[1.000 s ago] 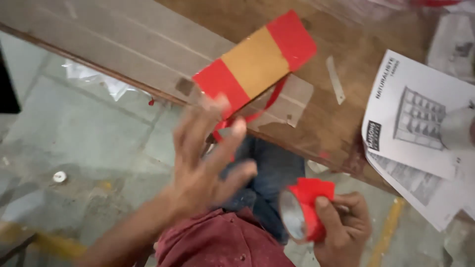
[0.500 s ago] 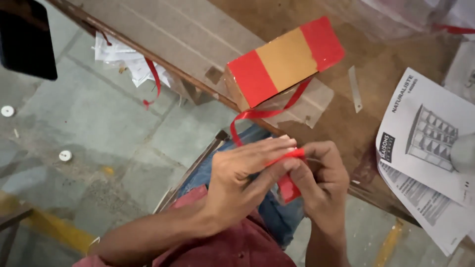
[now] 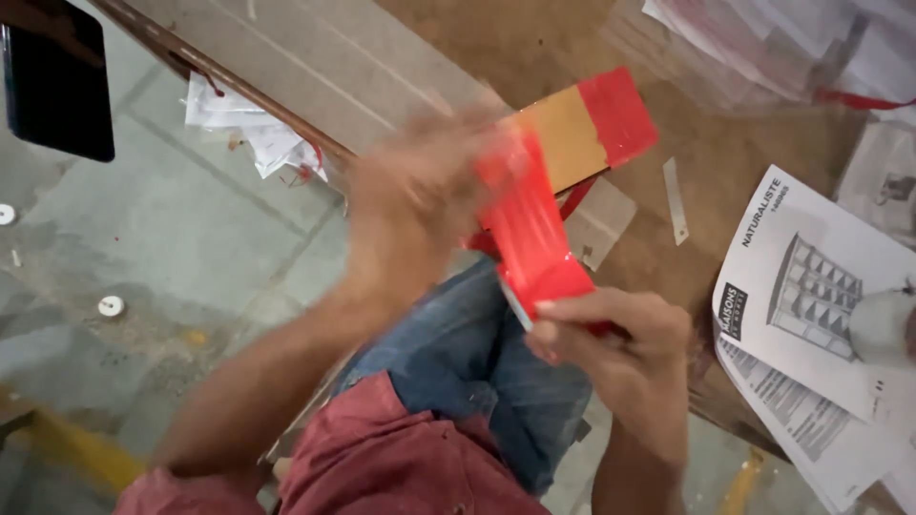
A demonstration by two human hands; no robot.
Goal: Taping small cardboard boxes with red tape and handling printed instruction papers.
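red tape strip stretched between left hand, right hand.

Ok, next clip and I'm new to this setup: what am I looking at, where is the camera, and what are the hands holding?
There is no machine here: one camera sits on a person's head and looks down over their lap at their own two bare hands. The right hand grips a roll of red tape, and a red tape strip runs up from it to the left hand, which is blurred by motion. Just beyond lies a brown cardboard box with red tape bands, resting on a wooden table. Printed paper sheets lie on the table to the right. Below are the person's blue jeans and a grey floor with crumpled paper scraps.
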